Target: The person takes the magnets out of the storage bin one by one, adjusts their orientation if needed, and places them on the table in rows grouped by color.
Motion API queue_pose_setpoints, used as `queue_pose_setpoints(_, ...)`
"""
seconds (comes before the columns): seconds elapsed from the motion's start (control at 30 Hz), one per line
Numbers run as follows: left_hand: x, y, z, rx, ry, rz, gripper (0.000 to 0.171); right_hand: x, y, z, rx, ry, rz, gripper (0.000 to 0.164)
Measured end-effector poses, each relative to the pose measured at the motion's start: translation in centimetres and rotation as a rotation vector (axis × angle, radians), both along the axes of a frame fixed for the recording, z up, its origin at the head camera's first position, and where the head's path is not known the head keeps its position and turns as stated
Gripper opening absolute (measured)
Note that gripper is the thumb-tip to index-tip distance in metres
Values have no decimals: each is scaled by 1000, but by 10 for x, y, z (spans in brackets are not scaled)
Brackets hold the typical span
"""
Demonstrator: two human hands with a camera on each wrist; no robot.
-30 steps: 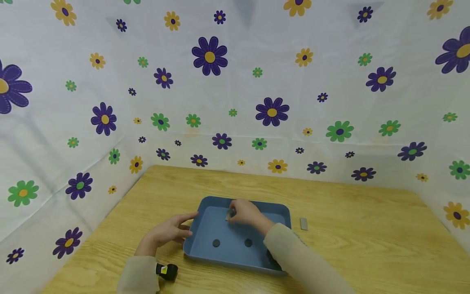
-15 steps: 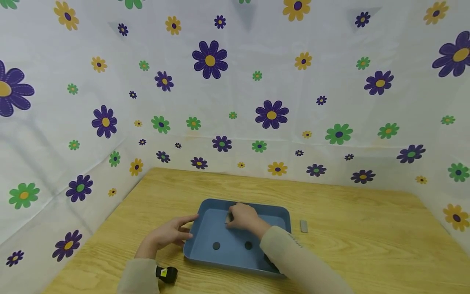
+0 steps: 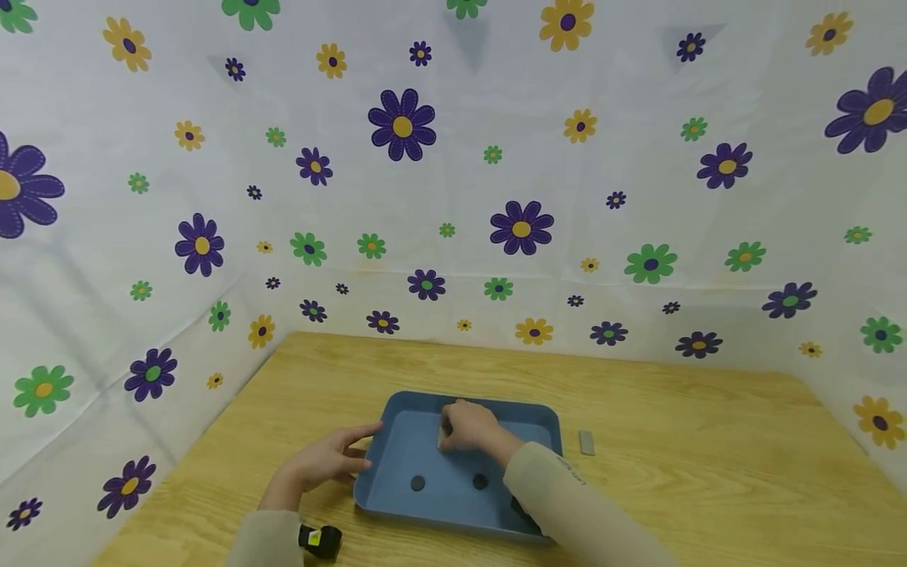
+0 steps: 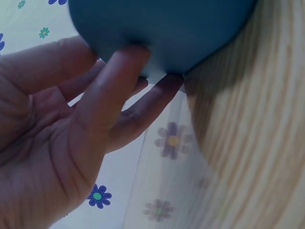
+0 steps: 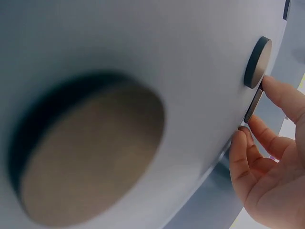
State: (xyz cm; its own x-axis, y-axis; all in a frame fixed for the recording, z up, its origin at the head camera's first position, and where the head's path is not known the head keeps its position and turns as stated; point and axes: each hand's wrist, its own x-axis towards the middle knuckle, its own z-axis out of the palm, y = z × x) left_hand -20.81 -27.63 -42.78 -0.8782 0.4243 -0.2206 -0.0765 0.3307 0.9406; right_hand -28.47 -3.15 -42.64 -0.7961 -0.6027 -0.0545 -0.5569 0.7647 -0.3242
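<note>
A blue tray point(image 3: 546, 421) lies on the wooden table point(image 3: 694, 480). My right hand point(image 3: 460, 429) is inside it near the far wall and pinches a small flat grey plate point(image 3: 444, 435). In the right wrist view the fingers point(image 5: 279, 95) hold that thin plate point(image 5: 254, 106) edge-on just above the tray floor point(image 5: 143, 43). My left hand point(image 3: 333, 458) rests against the tray's left wall, fingers point(image 4: 114, 90) fairly straight on the blue outer wall point(image 4: 171, 33). Two dark discs point(image 3: 417, 483) point(image 3: 480, 481) lie on the tray floor.
A second grey plate point(image 3: 586, 442) lies on the table just right of the tray. A large brown disc point(image 5: 90, 152) fills the near part of the right wrist view, with a dark disc point(image 5: 257, 62) beyond it. Flowered cloth walls point(image 3: 453, 197) enclose the table on three sides.
My right hand has sunk a little lower in the tray with the grey plate still pinched. The left hand stays on the tray's left wall.
</note>
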Motion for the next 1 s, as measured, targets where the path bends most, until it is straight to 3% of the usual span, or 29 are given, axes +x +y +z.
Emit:
queue_pose_setpoints(0.47,-3,0,-3,7,-9,-24,62,0,2,3,-28,-98,8,19)
queue_pose_setpoints(0.67,-1,1,-3,18,3,-45,63,2,2,3,-48,-101,30,34)
queue_pose_setpoints(1.0,0,1,-2,31,0,-49,63,4,0,5,-18,-75,11,20)
